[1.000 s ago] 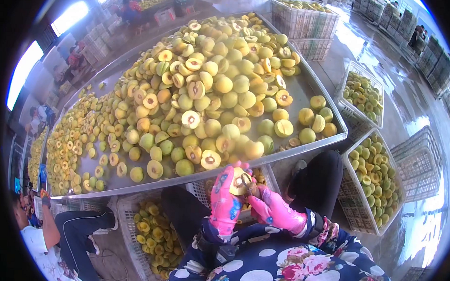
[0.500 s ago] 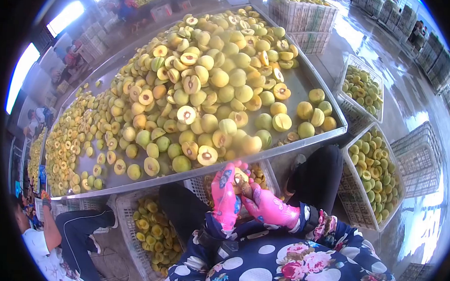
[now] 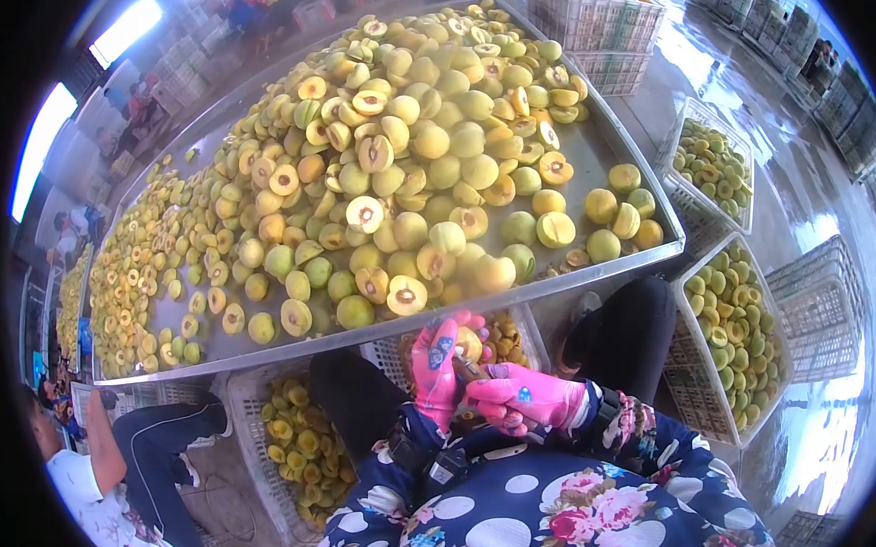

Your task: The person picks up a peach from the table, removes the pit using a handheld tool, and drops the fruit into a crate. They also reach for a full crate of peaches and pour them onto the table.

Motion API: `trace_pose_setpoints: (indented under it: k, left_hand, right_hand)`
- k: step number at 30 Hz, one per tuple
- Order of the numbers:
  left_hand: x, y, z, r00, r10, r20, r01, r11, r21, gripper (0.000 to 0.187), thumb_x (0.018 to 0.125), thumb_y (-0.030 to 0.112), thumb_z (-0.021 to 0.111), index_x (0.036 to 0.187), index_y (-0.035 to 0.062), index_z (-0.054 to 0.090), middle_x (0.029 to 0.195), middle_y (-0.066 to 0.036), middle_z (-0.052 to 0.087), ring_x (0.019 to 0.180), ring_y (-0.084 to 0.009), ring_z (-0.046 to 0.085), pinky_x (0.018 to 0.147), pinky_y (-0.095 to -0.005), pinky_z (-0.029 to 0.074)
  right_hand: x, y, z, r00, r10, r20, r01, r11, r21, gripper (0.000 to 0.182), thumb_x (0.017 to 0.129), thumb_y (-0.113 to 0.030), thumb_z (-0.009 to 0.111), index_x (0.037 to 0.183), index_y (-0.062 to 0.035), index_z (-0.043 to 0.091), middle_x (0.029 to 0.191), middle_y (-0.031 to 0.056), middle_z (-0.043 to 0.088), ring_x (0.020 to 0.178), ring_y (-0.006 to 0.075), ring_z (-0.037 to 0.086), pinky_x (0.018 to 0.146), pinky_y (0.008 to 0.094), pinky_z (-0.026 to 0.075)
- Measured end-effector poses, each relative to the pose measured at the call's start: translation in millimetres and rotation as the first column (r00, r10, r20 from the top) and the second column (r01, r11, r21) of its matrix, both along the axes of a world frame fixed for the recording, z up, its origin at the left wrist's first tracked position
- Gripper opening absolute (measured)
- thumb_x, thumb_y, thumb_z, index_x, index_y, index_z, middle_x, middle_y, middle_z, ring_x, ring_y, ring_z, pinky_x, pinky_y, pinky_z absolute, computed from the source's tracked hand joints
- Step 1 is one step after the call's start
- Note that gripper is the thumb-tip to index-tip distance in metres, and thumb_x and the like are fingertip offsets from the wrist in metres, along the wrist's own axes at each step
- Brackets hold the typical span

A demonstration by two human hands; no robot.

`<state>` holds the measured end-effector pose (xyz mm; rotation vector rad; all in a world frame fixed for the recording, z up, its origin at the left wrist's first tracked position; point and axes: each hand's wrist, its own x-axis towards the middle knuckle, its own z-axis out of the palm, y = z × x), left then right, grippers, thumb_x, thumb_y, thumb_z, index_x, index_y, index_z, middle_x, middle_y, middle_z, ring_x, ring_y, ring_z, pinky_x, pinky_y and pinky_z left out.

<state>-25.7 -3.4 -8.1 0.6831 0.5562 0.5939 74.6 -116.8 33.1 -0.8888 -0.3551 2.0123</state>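
Note:
My left hand (image 3: 438, 370), in a pink patterned glove, is closed around a yellow peach (image 3: 468, 345) just in front of the metal table's edge. Beside it, my right hand (image 3: 532, 396), gloved in pink too, is closed on a small tool with a brownish shaft (image 3: 472, 369). The tool's tip is against or near the fruit; its exact shape cannot be made out. Beneath both hands stands a crate with peach pieces (image 3: 505, 341), partly hidden by the gloves.
A raised-rim metal table (image 3: 612, 271) bears a large heap of peaches, many halved with stones showing. Filled crates stand at the right (image 3: 681, 364) and by my left leg (image 3: 249, 431). A co-worker (image 3: 93, 469) sits at the left. Stacked crates (image 3: 615, 43) stand behind.
My right hand has turned, its fingers now curled below the tool, whose shaft shows more clearly. My left hand still holds the peach. The view has shifted slightly.

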Motion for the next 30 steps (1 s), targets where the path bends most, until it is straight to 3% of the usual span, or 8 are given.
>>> trace_pose_setpoints:
  k: [9,13,15,17,20,23,25,30]
  left_hand:
    - [-1,12,0,0.933,0.359,-0.018,-0.34,0.865,-0.368,0.026,0.092,0.026,0.053,0.103,0.0028,0.054,0.096,-0.008,0.06,0.082,-0.0221,0.061,0.068,-0.0318,0.053]
    - [-94,57,0,0.786,0.594,-0.171,-0.392,0.693,0.605,0.027,0.085,0.013,0.06,0.11,0.0029,0.056,0.099,-0.008,0.061,0.086,-0.0193,0.06,0.07,-0.0334,0.054]
    - [-146,84,13,0.676,0.699,-0.233,-0.595,0.705,0.386,0.027,0.085,0.021,0.061,0.104,0.0024,0.06,0.099,-0.01,0.062,0.085,-0.0209,0.061,0.066,-0.0354,0.054]
    - [-211,123,-23,0.52,0.696,-0.496,-0.252,0.679,0.69,0.028,0.085,0.021,0.062,0.104,0.0006,0.061,0.097,-0.01,0.063,0.084,-0.0161,0.06,0.074,-0.0283,0.049]
    - [-219,134,-29,0.12,0.958,-0.261,0.45,0.182,0.874,0.031,0.082,0.015,0.066,0.106,-0.0028,0.059,0.093,-0.012,0.064,0.082,-0.0174,0.06,0.077,-0.0277,0.047]
    - [-133,123,16,0.604,0.68,-0.416,0.057,0.484,0.873,0.031,0.08,0.013,0.066,0.106,-0.0014,0.06,0.094,-0.014,0.064,0.087,-0.0252,0.062,0.08,-0.0335,0.047]
    - [-73,123,23,0.613,0.697,-0.372,0.418,0.113,0.901,0.021,0.079,0.012,0.065,0.097,0.0027,0.062,0.095,-0.014,0.065,0.082,-0.0293,0.063,0.075,-0.039,0.049]
    - [24,117,10,0.329,0.6,-0.729,0.848,0.153,0.508,0.042,0.076,0.028,0.066,0.107,0.0008,0.057,0.09,-0.023,0.059,0.085,-0.0393,0.057,0.074,-0.0448,0.046]
  right_hand:
    - [6,-12,-8,0.99,-0.041,-0.139,0.062,0.986,0.156,0.022,0.092,-0.023,0.049,0.095,-0.0014,0.051,0.052,-0.0024,0.042,0.038,0.0056,0.039,0.034,0.0193,0.03]
    - [10,1,-27,0.96,0.025,0.279,-0.045,0.997,0.066,0.026,0.091,-0.027,0.049,0.096,-0.0009,0.052,0.056,0.0031,0.052,0.041,0.0135,0.049,0.04,0.0257,0.04]
    - [9,7,-79,0.551,0.203,0.809,-0.338,0.941,-0.005,0.031,0.089,-0.028,0.05,0.097,0.0013,0.051,0.062,0.01,0.057,0.049,0.021,0.057,0.045,0.0315,0.045]
    - [7,9,-86,0.108,0.187,0.976,-0.463,0.878,-0.117,0.039,0.088,-0.033,0.051,0.096,0.0046,0.047,0.072,0.0175,0.061,0.069,0.0344,0.062,0.061,0.0407,0.048]
    - [7,8,-87,0.219,0.098,0.971,-0.384,0.923,-0.007,0.038,0.089,-0.033,0.052,0.096,0.0039,0.047,0.071,0.0181,0.061,0.068,0.0341,0.062,0.06,0.0407,0.048]
    - [11,7,-68,0.436,0.243,0.866,-0.259,0.956,-0.138,0.037,0.087,-0.032,0.053,0.098,0.0036,0.05,0.076,0.0214,0.061,0.068,0.0355,0.062,0.061,0.0426,0.048]
    - [11,-5,-95,0.371,0.147,0.917,-0.281,0.959,-0.04,0.035,0.087,-0.031,0.056,0.093,0.0029,0.049,0.073,0.0207,0.061,0.068,0.0328,0.062,0.059,0.0412,0.046]
    - [13,-20,-70,0.35,0.04,0.936,-0.23,0.972,0.044,0.033,0.088,-0.031,0.056,0.091,0.0014,0.05,0.073,0.0192,0.061,0.066,0.0309,0.061,0.056,0.0395,0.045]
